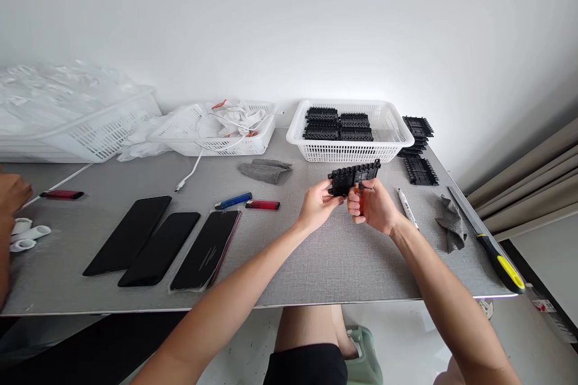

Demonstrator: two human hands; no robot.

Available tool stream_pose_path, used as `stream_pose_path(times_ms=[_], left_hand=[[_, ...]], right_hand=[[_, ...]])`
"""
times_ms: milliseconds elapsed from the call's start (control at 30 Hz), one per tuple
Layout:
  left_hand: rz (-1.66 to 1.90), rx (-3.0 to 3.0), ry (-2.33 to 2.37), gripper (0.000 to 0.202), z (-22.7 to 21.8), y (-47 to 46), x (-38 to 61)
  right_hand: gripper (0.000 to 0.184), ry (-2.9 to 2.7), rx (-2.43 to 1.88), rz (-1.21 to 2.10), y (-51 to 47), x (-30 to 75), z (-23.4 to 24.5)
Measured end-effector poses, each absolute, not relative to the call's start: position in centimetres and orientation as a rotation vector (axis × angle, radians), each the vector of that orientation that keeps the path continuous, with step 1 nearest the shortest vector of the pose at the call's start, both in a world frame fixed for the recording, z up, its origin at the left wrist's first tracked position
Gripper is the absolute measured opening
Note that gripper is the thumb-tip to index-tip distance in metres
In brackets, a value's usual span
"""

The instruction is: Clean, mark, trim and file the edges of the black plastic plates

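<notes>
A white basket [352, 152] stands near the table's [316, 271] back edge; a marker [409, 209], grey cloth [450, 225] and file [501, 263] lie toward the right edge. Over the middle, the left hand [318, 207] grips a tilted, tooth-edged black panel [348, 175]; the right hand [377, 207], partly hiding it, clasps an orange lighter [360, 198].

Left of the held panel [350, 178] lie phones [159, 249]; behind it stands a basket [347, 152].
</notes>
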State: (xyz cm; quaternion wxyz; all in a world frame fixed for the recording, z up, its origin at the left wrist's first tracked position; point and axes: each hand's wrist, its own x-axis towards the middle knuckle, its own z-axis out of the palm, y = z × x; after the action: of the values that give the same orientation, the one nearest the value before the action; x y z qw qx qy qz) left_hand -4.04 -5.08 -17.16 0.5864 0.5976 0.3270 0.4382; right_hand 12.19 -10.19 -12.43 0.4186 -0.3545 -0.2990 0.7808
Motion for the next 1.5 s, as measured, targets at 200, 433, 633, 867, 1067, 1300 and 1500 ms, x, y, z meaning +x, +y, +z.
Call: stream_pose_path(times_ms=[200, 433, 633, 867, 1067, 1300, 1500], left_hand=[[1.028, 1.556, 0.809, 0.042, -17.3, -5.6, -4.0], [1.031, 1.598, 0.793, 0.044, -17.1, -5.9, -3.9], [1.033, 1.548, 0.794, 0.042, -17.2, -5.7, -3.9], [1.018, 1.415, 0.760, 0.046, -17.4, -5.2, -4.1], [1.025, 1.329, 0.739, 0.054, -17.6, -4.8, -4.3], [1.006, 1.261, 0.769, 0.055, -16.9, -5.0, -4.4], [0.966, 1.084, 0.724, 0.054, -16.7, -4.5, -4.7]], right_hand=[[0.027, -0.875, -0.893, 2.068, -10.2, 11.2, -13.4], [0.025, -0.878, -0.943, 2.097, -10.3, 11.1, -13.2], [0.022, -0.809, -0.950, 2.048, -10.3, 11.2, -13.0], [0.020, -0.660, -1.004, 1.962, -10.0, 12.0, -12.6], [0.020, -0.537, -1.003, 1.837, -9.7, 13.4, -12.1], [0.025, -0.539, -0.943, 1.714, -9.9, 15.5, -11.5], [0.039, -0.625, -0.975, 1.220, -9.6, 16.0, -11.8]])
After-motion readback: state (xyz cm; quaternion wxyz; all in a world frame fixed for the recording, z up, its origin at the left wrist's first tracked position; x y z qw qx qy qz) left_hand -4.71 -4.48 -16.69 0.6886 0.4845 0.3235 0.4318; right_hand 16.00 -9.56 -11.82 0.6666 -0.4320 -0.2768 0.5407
